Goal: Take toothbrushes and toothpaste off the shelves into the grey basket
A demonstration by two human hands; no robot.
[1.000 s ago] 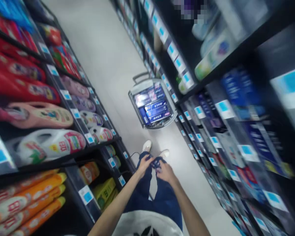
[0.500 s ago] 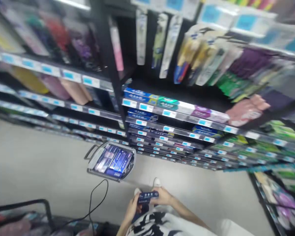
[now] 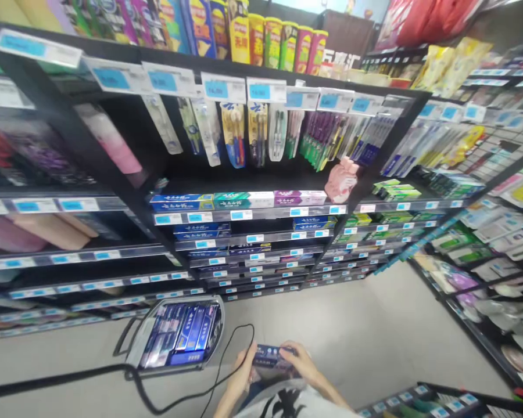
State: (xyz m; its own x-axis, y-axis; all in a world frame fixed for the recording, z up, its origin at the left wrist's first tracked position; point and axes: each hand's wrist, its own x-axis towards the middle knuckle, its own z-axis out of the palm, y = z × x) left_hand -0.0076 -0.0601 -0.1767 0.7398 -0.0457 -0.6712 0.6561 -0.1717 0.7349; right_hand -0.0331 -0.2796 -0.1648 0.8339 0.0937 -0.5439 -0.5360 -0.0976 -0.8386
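Low in front of my body, a dark blue toothpaste box (image 3: 271,354) lies between my two hands. My left hand (image 3: 243,371) grips its left end, and my right hand (image 3: 301,361) has the right end, thumb on top. More box surface shows below the top edge, but I cannot tell whether it is a second box. To the left on the floor is a grey basket (image 3: 135,348) holding several blue toothpaste boxes (image 3: 194,328). A black cable (image 3: 220,366) crosses in front of my left forearm.
Ahead stands a black shelf unit with price labels (image 3: 242,215) and boxed toothpaste (image 3: 244,200) on its tiers. Toothbrush packs (image 3: 233,133) hang above, with snack cans (image 3: 272,43) on top. Another rack (image 3: 462,313) runs along the right; a lower one (image 3: 418,403) is behind right.
My view has tilted up and turned right, bringing the top shelf and right-hand racks into sight. Both hands still hold the box, whose broad side is now more visible.
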